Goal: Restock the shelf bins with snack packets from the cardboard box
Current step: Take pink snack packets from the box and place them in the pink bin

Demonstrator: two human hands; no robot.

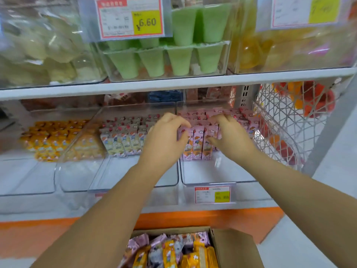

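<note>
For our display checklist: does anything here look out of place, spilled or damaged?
Nothing looks spilled or torn. Only the cardboard box is untidy: its mixed packets lie jumbled, while the shelf bins hold upright rows.

Lower white shelf (38, 207), left to right: orange snack packets (48, 140), pale yellow snack packets (123, 142), pink snack packets (199, 146), each in own clear plastic bin (218, 171); white wire basket (286, 120) rightmost. Left hand (164, 140) and right hand (229, 136) on pink front row. Green plastic cups (168, 60) on upper shelf (173, 83). Brown cardboard box (235, 248) below, nearest.
</note>
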